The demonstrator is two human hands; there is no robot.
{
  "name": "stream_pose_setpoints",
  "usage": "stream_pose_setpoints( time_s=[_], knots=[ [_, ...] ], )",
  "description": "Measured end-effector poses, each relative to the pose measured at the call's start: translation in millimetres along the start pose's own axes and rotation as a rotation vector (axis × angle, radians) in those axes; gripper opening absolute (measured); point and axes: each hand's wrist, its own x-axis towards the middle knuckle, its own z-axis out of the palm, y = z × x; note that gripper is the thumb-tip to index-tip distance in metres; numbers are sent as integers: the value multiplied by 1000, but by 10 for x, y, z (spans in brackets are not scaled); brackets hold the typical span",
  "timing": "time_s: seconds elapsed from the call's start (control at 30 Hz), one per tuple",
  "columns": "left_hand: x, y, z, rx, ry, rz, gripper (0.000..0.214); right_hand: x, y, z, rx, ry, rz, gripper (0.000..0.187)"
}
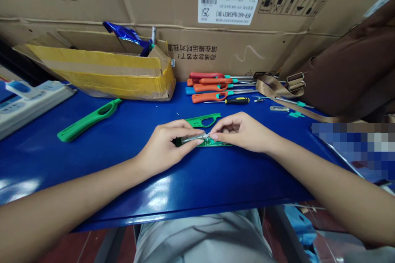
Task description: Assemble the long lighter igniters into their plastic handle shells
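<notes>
My left hand is closed round a small clear, silvery tube, held level above the blue table. My right hand pinches the tube's right end with thumb and fingertips. Beneath both hands lies an opened green plastic lighter shell, partly hidden by my fingers. What sits inside the shell I cannot make out.
A whole green lighter body lies to the left. Several orange, red and blue screwdrivers lie at the back. A taped cardboard box stands back left, a white power strip far left, a brown bag with strap to the right.
</notes>
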Motion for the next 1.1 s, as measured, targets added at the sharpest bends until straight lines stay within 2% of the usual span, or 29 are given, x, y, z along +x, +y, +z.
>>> stream_pose_setpoints(
  time_s=[0.2, 0.3, 0.43, 0.57, 0.73, 1.1],
  knots=[
    [-3, -18, 5, -11, -23, -1, 20, 6, -3, 26, 21, -6, -4, 33],
    [12, -21, -10, 18, -40, 16, 20, -8, -35, 19, -85, -3, -19, 30],
    [50, -4, -78, 92, -69, 84, 20, -65, -74, -32, -391, 89, -208, 18],
    [74, 4, -153, 103, -112, 130, 19, -114, -54, -96, -628, -10, -361, 36],
    [64, -22, -159, 113, -168, 111, 16, -105, -6, -129, -762, -90, -386, 34],
    [40, -58, -114, 117, -167, 97, 18, -104, -12, -157, -786, -108, -378, 35]
  ],
)
